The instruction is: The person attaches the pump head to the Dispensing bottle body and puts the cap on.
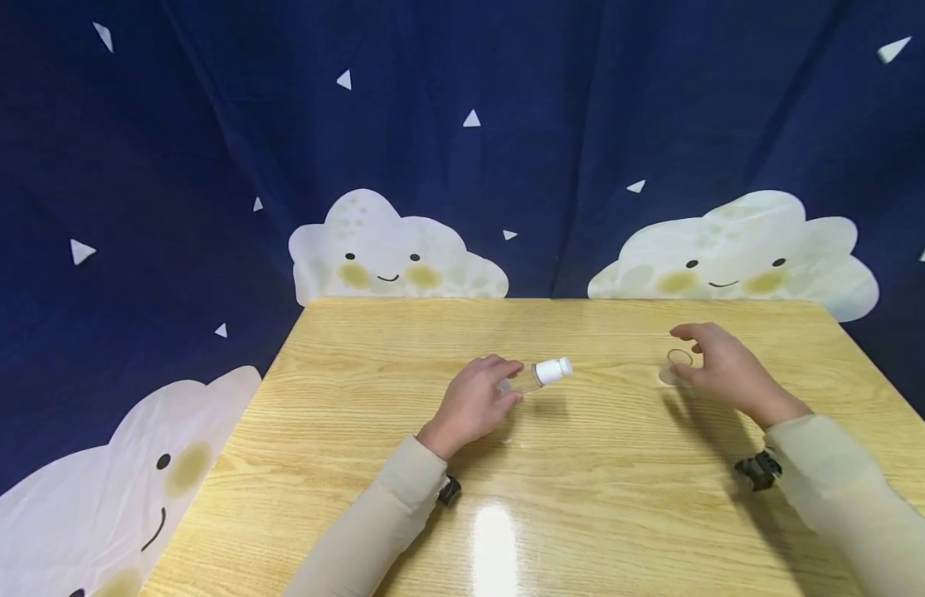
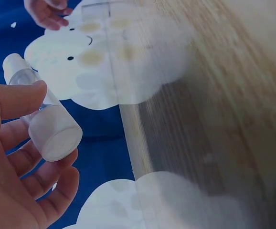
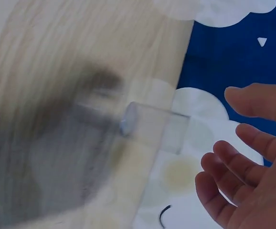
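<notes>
Left hand [image 1: 473, 405]: fingers curled round clear plastic bottle [image 1: 533, 377], gripping its base end; bottle tilted, white cap [image 1: 554, 370] pointing toward 2 o'clock, lifted just above wooden table [image 1: 581, 514]. Left wrist view: bottle [image 2: 45, 119] pinched between thumb and fingers, flat bottom facing camera. Right hand [image 1: 719, 369]: fingers loosely spread, holding nothing, hovering at small clear cup [image 1: 674, 366] standing on table at 3 o'clock from bottle, well apart from it. Right wrist view: cup [image 3: 154, 128] just beside fingertips [image 3: 236, 95]; contact cannot be told. Backdrop: dark blue cloud-print curtain [image 1: 208, 149].
</notes>
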Demonstrator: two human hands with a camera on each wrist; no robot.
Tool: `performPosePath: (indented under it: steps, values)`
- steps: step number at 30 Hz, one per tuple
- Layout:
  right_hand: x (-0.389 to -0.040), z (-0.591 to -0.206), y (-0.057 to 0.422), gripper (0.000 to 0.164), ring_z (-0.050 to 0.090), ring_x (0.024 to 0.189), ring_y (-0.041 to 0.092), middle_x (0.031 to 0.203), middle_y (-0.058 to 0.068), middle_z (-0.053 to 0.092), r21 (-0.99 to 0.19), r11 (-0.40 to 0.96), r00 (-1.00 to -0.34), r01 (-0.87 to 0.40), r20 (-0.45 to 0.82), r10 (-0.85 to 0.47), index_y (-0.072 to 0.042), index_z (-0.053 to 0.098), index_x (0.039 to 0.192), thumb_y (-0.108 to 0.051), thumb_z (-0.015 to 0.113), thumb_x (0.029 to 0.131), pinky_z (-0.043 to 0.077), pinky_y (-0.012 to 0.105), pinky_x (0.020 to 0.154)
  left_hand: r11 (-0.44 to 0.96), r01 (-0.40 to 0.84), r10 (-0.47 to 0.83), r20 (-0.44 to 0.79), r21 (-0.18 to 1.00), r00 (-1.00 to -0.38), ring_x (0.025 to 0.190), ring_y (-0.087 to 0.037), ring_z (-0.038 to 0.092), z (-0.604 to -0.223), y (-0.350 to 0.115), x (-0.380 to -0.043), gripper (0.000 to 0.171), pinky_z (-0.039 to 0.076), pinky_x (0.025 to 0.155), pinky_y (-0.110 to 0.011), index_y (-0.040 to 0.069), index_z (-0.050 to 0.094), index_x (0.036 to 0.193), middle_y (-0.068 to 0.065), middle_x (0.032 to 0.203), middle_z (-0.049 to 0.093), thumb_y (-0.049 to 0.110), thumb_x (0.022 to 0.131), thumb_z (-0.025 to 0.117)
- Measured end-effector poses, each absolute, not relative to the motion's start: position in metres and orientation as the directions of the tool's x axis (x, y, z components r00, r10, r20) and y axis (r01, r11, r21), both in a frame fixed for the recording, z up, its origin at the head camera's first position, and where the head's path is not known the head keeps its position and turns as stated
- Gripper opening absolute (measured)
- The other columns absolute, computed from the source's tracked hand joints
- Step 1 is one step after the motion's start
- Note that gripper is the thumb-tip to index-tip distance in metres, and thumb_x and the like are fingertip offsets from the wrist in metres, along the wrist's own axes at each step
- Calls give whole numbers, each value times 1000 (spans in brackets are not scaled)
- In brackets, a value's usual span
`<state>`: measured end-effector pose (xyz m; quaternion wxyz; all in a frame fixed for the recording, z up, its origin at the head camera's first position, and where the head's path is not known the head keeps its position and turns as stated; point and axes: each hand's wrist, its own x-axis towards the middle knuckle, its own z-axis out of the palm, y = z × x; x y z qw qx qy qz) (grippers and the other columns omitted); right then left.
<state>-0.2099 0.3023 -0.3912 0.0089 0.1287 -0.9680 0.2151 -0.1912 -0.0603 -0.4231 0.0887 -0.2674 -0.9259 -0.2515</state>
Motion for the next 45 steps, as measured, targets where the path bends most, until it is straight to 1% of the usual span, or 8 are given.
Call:
performPosePath:
  steps: [4,9,15,23,29,32,40,45]
  values:
    - [-214,-399,309,63,54,111,52,136,38,45,-428,877,-973,-219,25,-231,11,42,141,-18,67,92,48,62,86,730,533,446,293,427,-846,109,-21,65,-424,-61,-191,41,55,93,-35,13,67,128,-3,121,70,22,89,75]
    - [-217,-405,316,66,53,112,55,137,39,43,-442,874,-974,-203,0,-226,13,39,142,-19,67,92,48,63,87,730,523,440,282,440,-852,110,-21,65,-425,-62,-192,42,54,93,-36,12,66,129,-2,122,70,23,90,74]
    - [-223,-411,319,67,57,107,56,135,42,46,-443,874,-972,-201,-18,-233,15,39,140,-17,68,90,49,62,85,730,523,444,277,439,-852,111,-22,64,-424,-62,-192,42,54,94,-36,12,66,129,-3,122,70,23,90,73]
    - [-229,-418,320,67,60,105,52,131,42,49,-438,881,-973,-178,-58,-225,15,39,140,-21,67,91,51,58,83,738,525,446,278,424,-851,111,-22,65,-423,-63,-193,41,55,93,-35,12,66,129,-3,121,70,24,90,74]
    - [-230,-422,320,65,62,101,49,127,43,52,-440,877,-970,-194,-49,-240,15,42,138,-22,67,91,52,57,80,738,528,453,271,420,-849,112,-22,64,-422,-63,-194,41,55,94,-35,13,65,129,-3,122,70,24,90,73]
    - [-231,-425,320,64,63,99,48,125,42,54,-433,878,-968,-206,-38,-246,15,43,136,-23,67,91,52,57,81,736,524,452,265,429,-852,111,-22,64,-423,-64,-194,41,55,93,-36,12,65,129,-3,122,70,23,90,73]
    - [-232,-429,318,54,65,94,44,113,35,63,-400,887,-964,-230,-29,-263,13,50,129,-21,67,91,52,57,80,744,519,447,265,421,-855,111,-21,65,-424,-64,-196,42,55,94,-35,13,66,129,-2,123,70,23,89,74]
    - [-232,-432,319,51,65,94,43,114,34,63,-396,893,-965,-216,-52,-256,11,49,131,-19,65,92,53,54,76,751,522,445,275,405,-852,112,-22,65,-424,-65,-196,42,54,95,-36,14,66,129,-1,123,70,22,89,74]
